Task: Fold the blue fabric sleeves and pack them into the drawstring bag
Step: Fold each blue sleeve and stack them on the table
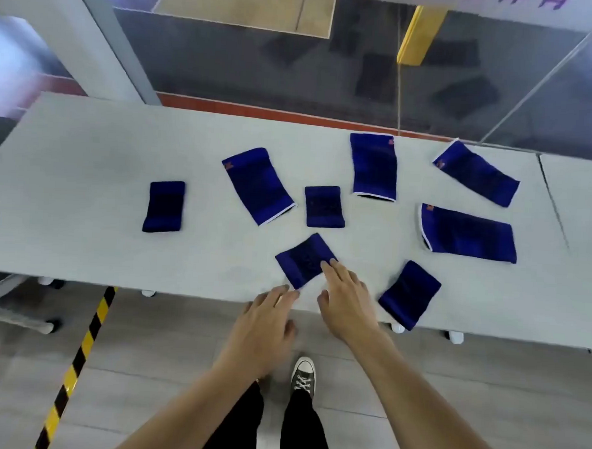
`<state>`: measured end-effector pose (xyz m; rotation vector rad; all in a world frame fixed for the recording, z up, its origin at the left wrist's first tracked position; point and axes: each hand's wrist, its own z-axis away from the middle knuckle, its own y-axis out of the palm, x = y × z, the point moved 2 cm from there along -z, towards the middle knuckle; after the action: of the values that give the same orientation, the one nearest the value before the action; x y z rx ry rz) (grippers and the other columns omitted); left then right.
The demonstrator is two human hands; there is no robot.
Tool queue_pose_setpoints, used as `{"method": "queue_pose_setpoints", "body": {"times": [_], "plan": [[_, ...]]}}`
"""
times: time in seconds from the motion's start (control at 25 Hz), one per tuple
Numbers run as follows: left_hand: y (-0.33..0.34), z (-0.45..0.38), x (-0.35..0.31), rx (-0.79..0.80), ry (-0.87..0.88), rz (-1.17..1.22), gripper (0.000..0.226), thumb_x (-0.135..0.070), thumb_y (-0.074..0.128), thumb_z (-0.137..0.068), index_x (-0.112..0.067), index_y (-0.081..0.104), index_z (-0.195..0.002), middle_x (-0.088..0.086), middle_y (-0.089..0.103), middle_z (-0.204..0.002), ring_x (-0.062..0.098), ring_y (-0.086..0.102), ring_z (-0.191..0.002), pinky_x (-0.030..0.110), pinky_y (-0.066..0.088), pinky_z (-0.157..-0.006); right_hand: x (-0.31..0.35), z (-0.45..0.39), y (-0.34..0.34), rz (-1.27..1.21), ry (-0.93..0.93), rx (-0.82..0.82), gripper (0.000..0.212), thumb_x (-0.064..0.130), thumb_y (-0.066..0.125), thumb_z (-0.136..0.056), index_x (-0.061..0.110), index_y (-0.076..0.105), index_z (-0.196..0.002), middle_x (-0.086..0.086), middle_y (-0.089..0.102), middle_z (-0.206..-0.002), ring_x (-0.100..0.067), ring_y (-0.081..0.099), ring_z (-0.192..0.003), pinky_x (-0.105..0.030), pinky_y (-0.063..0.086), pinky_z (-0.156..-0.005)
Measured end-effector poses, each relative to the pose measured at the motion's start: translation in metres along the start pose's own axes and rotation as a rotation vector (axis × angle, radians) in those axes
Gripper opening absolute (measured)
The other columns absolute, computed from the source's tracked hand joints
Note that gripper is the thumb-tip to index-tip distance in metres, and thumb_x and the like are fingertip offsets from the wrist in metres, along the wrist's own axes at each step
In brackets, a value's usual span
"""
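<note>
— Right hand point(343, 300) is out over the near edge of the table point(84, 185), fingers straight and spread, tips resting on the near corner of a folded blue sleeve point(304, 261).

— And the left hand point(265, 329)?

— Flat too, fingers extended, tips just at that same folded sleeve's lower corner. Neither hand grips anything.

— What lies around them?

— Just right of the right hand, a second folded sleeve point(409, 293), tilted, its lower end at the table's edge. Beyond the hands, a small folded sleeve point(324, 206) sits mid-table. Well off to the left, another folded one point(164, 206), alone.

— The longer ones?

— Four unfolded sleeves: one slanted left of centre point(257, 184), one upright at the back point(373, 165), one angled at the far right corner point(475, 172), and one lying crosswise on the right point(469, 233), white trim showing at its left end.

— Below the table?

— Black trousers, a grey laced sneaker point(303, 375), and yellow-black striped tape point(74, 367) on the floor.
</note>
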<state>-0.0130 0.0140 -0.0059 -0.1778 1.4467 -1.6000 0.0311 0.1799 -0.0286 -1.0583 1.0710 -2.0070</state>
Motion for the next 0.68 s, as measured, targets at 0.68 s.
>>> {"method": "queue_pose_setpoints", "body": {"times": [0.68], "plan": [[0.047, -0.046, 0.035, -0.055, -0.007, -0.223, 0.068, -0.036, 0.071, -0.079, -0.032, 0.048, -0.142, 0.013, 0.049, -0.145, 0.039, 0.039, -0.142, 0.054, 0.04, -0.112, 0.002, -0.052, 0.021, 0.113, -0.189, 0.027, 0.057, 0.019, 0.039, -0.103, 0.02, 0.024, -0.157, 0.001, 0.012, -0.169, -0.017, 0.001, -0.156, -0.041, -0.005, -0.126]]}}
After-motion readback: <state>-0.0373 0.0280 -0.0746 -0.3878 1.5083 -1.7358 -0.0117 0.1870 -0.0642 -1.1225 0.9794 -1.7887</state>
